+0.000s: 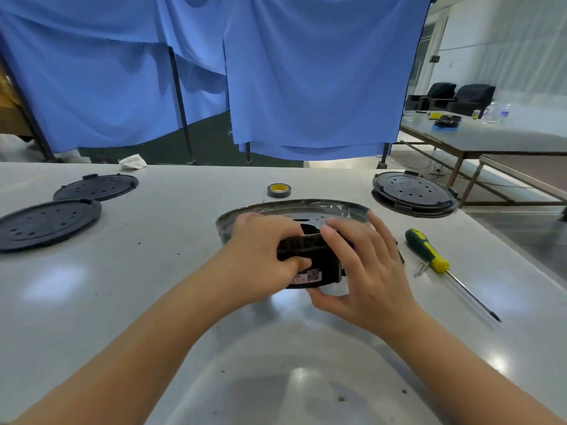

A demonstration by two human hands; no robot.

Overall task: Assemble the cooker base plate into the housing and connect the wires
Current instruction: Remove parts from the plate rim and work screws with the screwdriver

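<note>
A round cooker housing (306, 207) with a shiny film-covered rim lies on the white table in front of me. At its near edge sits a black plastic block (319, 265) carrying a white and red QR label. My left hand (260, 256) grips the block's left side, fingers curled over its top. My right hand (365, 265) holds the right side, fingers over the top and thumb under the near bottom edge. No wires are visible; the hands hide the middle of the housing.
Two black perforated base plates (95, 187) (46, 223) lie at the left, and another on a ring (414, 193) at the right. A tape roll (279, 190) sits behind the housing. A green-yellow screwdriver (435, 259) with a screw lies to the right. The table's edge (506, 250) runs along the right.
</note>
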